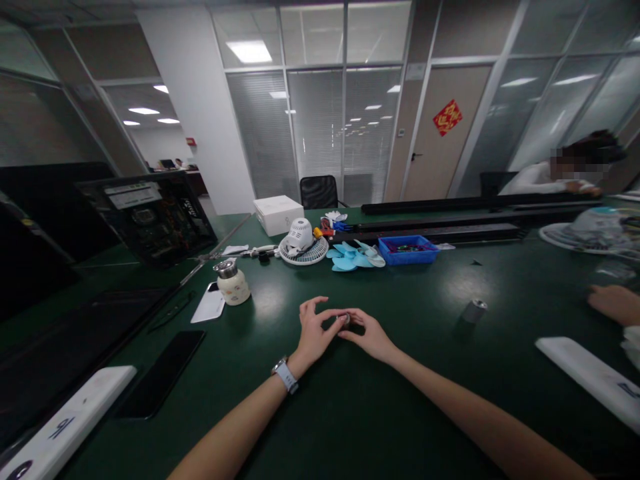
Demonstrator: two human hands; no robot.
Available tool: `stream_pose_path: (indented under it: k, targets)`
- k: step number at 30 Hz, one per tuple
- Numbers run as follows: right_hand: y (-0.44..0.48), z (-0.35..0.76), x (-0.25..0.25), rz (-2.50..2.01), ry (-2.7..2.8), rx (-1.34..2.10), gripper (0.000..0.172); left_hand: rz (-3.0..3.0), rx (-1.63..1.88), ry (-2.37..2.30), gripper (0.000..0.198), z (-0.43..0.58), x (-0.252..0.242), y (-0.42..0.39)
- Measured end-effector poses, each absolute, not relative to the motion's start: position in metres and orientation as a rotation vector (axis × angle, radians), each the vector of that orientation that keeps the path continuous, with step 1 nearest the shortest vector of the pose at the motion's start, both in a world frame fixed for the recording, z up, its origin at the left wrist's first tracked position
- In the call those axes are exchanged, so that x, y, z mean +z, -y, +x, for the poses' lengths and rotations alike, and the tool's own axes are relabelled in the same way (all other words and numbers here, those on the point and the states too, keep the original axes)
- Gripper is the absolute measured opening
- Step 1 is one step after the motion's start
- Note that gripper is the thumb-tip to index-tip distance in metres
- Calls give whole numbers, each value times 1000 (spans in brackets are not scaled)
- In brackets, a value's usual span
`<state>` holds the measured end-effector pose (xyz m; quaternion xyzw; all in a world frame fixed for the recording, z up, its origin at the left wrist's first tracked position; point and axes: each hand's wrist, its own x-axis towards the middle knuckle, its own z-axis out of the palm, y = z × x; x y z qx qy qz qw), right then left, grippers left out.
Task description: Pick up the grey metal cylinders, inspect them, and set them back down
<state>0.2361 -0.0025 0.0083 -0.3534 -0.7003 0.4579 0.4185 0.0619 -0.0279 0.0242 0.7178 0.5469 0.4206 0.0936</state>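
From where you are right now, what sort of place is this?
Probably an office used as a workshop: a panel with exposed electronics, light-blue fan blades on a green table, and glass partitions with blinds behind.

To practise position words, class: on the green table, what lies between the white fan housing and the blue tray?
In the head view, the light-blue fan blades lie between the white fan housing and the blue tray.

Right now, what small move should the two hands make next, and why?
Probably a slight turn of the small part with the right hand, while the left hand steadies it. Both hands meet around it and hide much of it, so turning gently seems safest.
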Motion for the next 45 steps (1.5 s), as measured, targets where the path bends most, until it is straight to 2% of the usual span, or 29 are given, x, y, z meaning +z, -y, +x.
stream_pose_path:
  k: [2, 8, 17, 27, 30, 37, 40, 45]
  targets:
    - [4, 236, 10, -902, 1788, 1109, 46, 2090, 1249, -1629, 19, 62, 23, 26]
    - [6, 235, 10, -908, 1811, 1074, 33, 2087, 1279, -1591, 19, 63, 25, 26]
    - [9, 236, 10, -897, 1838, 1045, 34, 2113, 1379, -1589, 10, 56, 29, 25]
    - [8, 237, 8, -981, 1828, 1034, 35, 2054, 1524, -1619, 11, 41, 26, 20]
    - [10, 238, 10, -993, 1826, 1036, 35, 2072, 1448, -1703, 12, 29, 20, 17]
    - [6, 249, 8, -1116, 1776, 973, 35, 2122, 1036, -1804, 14, 2, 5, 19]
    - [5, 252, 8, -1123, 1792, 936, 38, 2133, 987, -1795, 16, 3, 5, 20]
    - [3, 248, 11, -1119, 1791, 855, 56, 2001, 1174, -1831, 30, 4, 4, 17]
